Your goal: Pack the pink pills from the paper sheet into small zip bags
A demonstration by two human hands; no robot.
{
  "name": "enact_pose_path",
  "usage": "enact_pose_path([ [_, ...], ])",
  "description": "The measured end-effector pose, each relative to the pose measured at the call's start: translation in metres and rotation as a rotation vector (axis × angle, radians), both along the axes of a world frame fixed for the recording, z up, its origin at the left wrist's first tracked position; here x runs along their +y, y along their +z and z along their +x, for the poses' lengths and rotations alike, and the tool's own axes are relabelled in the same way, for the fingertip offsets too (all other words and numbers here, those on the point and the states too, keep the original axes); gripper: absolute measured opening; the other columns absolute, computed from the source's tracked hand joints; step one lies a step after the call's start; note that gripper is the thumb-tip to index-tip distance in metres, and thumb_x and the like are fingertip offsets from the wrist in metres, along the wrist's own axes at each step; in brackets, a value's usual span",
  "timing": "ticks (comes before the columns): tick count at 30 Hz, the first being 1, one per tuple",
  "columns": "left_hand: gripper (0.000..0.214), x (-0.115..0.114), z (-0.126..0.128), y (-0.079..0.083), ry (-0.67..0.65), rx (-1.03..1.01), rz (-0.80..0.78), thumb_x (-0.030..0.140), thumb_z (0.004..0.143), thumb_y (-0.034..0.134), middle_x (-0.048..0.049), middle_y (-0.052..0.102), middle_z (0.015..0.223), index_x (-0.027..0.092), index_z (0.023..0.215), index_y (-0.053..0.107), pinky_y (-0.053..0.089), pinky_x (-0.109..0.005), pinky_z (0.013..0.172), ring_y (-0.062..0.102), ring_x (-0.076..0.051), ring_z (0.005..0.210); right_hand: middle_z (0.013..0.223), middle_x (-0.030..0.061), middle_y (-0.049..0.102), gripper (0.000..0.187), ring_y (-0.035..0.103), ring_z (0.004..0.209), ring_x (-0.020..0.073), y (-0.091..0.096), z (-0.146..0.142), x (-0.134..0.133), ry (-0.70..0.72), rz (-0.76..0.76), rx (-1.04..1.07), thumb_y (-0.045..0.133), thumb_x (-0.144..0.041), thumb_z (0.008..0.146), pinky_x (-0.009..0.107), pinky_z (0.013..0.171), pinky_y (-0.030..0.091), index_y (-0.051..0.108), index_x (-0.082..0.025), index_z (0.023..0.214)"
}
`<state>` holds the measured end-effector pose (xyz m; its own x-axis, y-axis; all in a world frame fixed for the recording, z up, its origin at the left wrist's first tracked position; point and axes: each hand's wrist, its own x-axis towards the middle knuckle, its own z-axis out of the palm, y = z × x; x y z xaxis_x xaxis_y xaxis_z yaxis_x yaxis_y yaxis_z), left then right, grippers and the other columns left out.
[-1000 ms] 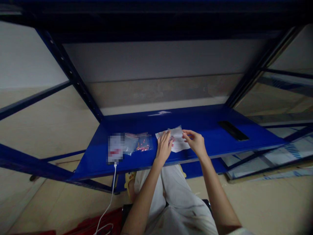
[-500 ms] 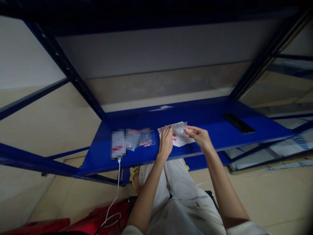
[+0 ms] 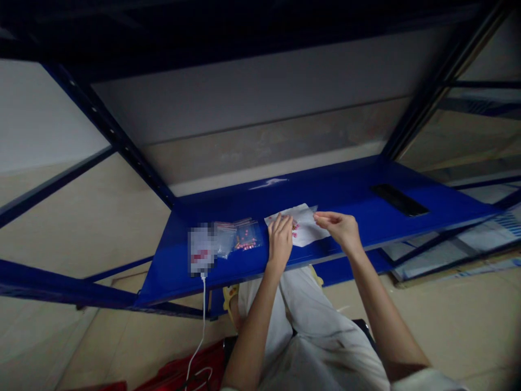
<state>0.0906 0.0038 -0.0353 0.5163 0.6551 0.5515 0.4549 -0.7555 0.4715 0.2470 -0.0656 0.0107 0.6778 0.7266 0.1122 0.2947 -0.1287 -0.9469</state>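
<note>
On the blue shelf lies a white sheet of paper (image 3: 311, 233) with small pink pieces (image 3: 295, 231) on it, partly covered by my left hand. My left hand (image 3: 280, 239) rests on the sheet's left part, its fingers stretched out and lying flat. At the sheet's upper right, my right hand (image 3: 342, 229) pinches the edge of a clear plastic piece (image 3: 312, 208), perhaps a small bag; most of its outline is hard to make out. Left of my hands lie clear zip bags, one with pink beads (image 3: 246, 239) inside and another clear bag (image 3: 224, 239) beside it.
A blurred-out device (image 3: 201, 250) with a white cable (image 3: 202, 309) hanging over the edge lies at the shelf's left. A black phone-like slab (image 3: 399, 200) lies to the right. Blue uprights frame the blue shelf (image 3: 260, 198).
My right hand has drawn slightly to the right, pulling at the clear plastic, while my left hand stays on the paper. The whole view has shifted a little.
</note>
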Motion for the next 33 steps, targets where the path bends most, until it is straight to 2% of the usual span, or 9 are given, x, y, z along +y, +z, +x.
enact_pose_path([
  [6,0.03,-0.002,0.002,0.001,-0.007,-0.02,0.02,0.025,0.087,0.043,-0.0072,0.056,0.121,0.018,0.114,0.054,0.033,-0.041,0.101,0.039,-0.021,0.123,0.064,0.0073,0.071,0.035,0.067,0.061,0.0232,0.023,-0.003,-0.011,-0.049,-0.021,-0.288,0.066,-0.045,0.064,0.024,0.051,0.048,0.073,-0.014,0.079],
  [12,0.038,-0.007,0.002,0.007,0.006,-0.036,0.025,0.028,0.086,0.044,-0.0088,0.053,0.124,0.018,0.123,0.045,0.032,-0.041,0.102,0.038,-0.021,0.124,0.078,0.0061,0.072,0.025,0.067,0.068,0.0215,0.035,-0.014,-0.004,0.047,0.029,-0.509,0.057,-0.037,0.074,0.026,0.057,0.05,0.072,-0.019,0.081],
  [15,0.045,-0.008,0.002,0.009,0.044,-0.045,0.002,0.028,0.085,0.045,-0.0097,0.047,0.129,0.018,0.128,0.038,0.032,-0.041,0.102,0.034,-0.022,0.127,0.08,0.0057,0.072,0.024,0.067,0.068,0.021,0.035,-0.017,0.001,0.06,0.045,-0.547,0.056,-0.036,0.076,0.026,0.057,0.049,0.071,-0.019,0.086],
  [19,0.054,-0.008,0.003,0.011,0.087,-0.034,-0.031,0.032,0.084,0.047,-0.0104,0.037,0.136,0.02,0.133,0.029,0.031,-0.041,0.102,0.03,-0.024,0.129,0.072,0.0055,0.071,0.028,0.066,0.064,0.0209,0.031,-0.015,0.008,0.126,0.044,-0.567,0.059,-0.04,0.074,0.027,0.058,0.049,0.07,-0.019,0.088],
  [22,0.056,-0.008,0.003,0.011,0.092,-0.02,-0.039,0.035,0.084,0.047,-0.0102,0.034,0.139,0.021,0.134,0.027,0.03,-0.041,0.103,0.028,-0.023,0.13,0.076,0.0054,0.072,0.026,0.066,0.064,0.0206,0.03,-0.014,0.01,0.155,0.019,-0.601,0.059,-0.04,0.074,0.027,0.058,0.048,0.07,-0.02,0.087],
  [29,0.068,-0.008,0.003,0.011,0.11,-0.061,-0.069,0.039,0.083,0.048,-0.0117,0.035,0.139,0.018,0.138,0.014,0.03,-0.039,0.103,0.028,-0.023,0.13,0.081,0.0033,0.072,0.024,0.065,0.063,0.019,0.036,-0.018,0.007,0.163,-0.037,-0.751,0.055,-0.039,0.078,0.024,0.05,0.041,0.069,-0.026,0.091],
  [33,0.068,-0.007,0.003,0.01,0.11,-0.078,-0.1,0.04,0.082,0.049,-0.0125,0.042,0.133,0.018,0.138,0.016,0.032,-0.041,0.1,0.035,-0.024,0.126,0.078,0.0023,0.071,0.024,0.062,0.054,0.0166,0.033,-0.022,0.008,0.16,-0.049,-0.782,0.055,-0.041,0.078,0.023,0.047,0.039,0.069,-0.027,0.09],
])
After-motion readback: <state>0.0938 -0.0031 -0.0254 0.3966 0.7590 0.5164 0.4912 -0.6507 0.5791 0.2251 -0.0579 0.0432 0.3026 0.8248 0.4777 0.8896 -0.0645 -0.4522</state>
